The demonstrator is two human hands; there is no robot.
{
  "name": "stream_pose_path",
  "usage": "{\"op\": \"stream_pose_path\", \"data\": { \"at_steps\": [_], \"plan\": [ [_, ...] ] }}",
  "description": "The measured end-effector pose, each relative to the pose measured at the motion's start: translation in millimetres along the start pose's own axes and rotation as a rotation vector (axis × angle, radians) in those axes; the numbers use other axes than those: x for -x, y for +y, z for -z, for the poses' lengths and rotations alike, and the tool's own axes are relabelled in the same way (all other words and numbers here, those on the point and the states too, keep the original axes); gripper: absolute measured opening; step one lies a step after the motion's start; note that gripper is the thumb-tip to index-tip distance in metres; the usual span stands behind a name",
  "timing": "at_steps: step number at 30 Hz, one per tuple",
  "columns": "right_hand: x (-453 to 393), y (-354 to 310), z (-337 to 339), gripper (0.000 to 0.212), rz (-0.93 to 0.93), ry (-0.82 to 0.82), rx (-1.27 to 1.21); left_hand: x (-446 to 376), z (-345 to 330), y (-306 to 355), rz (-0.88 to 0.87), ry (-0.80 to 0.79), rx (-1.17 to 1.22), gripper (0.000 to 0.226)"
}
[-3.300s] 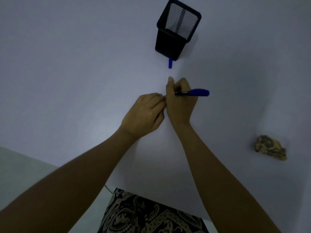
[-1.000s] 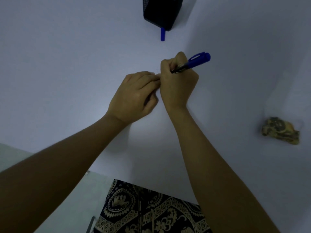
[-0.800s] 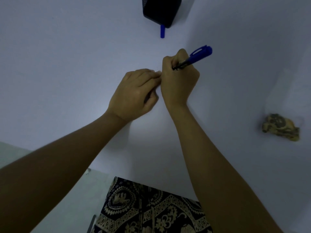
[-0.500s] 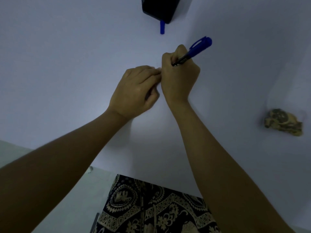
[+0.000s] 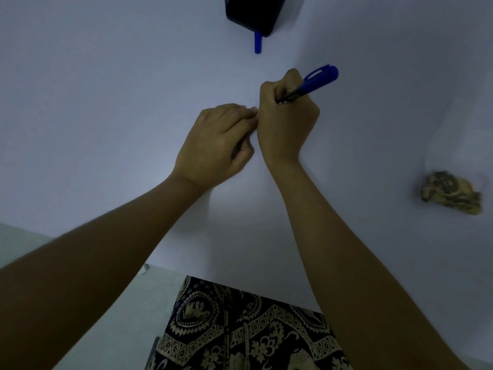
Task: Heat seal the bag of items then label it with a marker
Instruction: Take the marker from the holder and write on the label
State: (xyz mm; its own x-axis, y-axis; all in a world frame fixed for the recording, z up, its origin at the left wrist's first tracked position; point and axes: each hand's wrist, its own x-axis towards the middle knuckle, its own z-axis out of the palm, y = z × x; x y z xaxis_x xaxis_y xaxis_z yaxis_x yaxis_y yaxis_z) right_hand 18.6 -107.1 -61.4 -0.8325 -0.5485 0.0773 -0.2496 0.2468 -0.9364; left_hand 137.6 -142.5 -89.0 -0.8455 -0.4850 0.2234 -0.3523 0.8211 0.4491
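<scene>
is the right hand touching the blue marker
Touching. The head view shows the right hand curled round the blue marker, whose capped end sticks out above the knuckles.

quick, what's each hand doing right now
Left hand: fingers curled on the table, what it holds is hidden.
Right hand: grips the blue marker.

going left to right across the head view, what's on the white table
left hand → right hand gripping the blue marker pen → crumpled patterned beige cloth lump
</scene>
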Motion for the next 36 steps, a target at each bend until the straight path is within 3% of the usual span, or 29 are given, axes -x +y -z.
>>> {"op": "stream_pose_path", "data": {
  "at_steps": [16, 28, 36],
  "plan": [
    [1.4, -1.0, 2.1, 0.048, -0.082, 0.044, 0.001, 4.1, 1.2, 2.4, -0.014, 0.026, -0.004, 0.031],
    [-16.6, -12.0, 18.0, 0.039, -0.45, -0.007, -0.043, 6.5, 0.5, 9.5, 0.014, -0.002, 0.017, 0.033],
    [-38.1, -28.8, 56.2, 0.03, -0.899, 0.012, -0.241, -0.5, 14.0, 11.1, 0.023, -0.001, 0.076, 0.029]
  ]
}}
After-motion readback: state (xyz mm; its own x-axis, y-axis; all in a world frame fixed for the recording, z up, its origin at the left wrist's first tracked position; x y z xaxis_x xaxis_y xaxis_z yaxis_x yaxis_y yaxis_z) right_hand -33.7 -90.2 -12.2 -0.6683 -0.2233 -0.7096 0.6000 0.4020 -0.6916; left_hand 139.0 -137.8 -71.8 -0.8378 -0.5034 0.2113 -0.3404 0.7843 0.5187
